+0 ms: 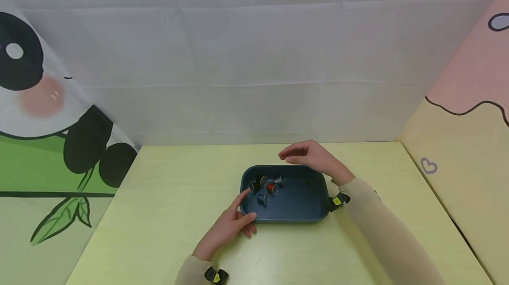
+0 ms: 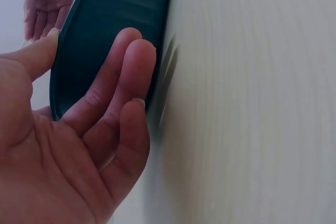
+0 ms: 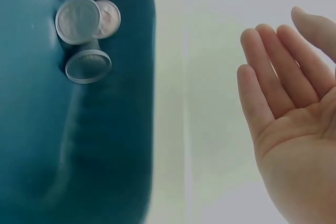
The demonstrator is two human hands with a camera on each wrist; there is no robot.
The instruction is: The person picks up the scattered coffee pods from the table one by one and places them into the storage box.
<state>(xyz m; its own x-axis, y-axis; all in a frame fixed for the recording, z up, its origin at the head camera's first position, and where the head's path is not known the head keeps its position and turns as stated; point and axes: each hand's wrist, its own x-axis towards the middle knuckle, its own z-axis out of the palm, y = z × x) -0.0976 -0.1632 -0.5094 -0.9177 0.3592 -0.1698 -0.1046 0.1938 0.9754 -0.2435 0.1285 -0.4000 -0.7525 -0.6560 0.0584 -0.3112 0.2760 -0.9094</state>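
A dark blue tray (image 1: 294, 201) lies on the table, with several small coffee capsules grouped in its left part. Among them are a red capsule (image 1: 272, 188), a blue capsule (image 1: 263, 199) and a silver capsule (image 1: 279, 180); in the right wrist view, the foil lid of one capsule (image 3: 79, 19) faces the camera. At the tray's near left corner my left hand (image 1: 232, 223) holds the rim, its thumb on the edge and other fingers against the outside (image 2: 100, 108). Beyond the far rim, my right hand (image 1: 312, 156) hovers with relaxed fingers, holding nothing.
The pale yellow table (image 1: 167, 188) extends around the tray. A white cloth wall (image 1: 254, 112) rises behind it, with printed panels to the left and right. A black wrist strap (image 1: 338, 201) shows beside the tray's right end.
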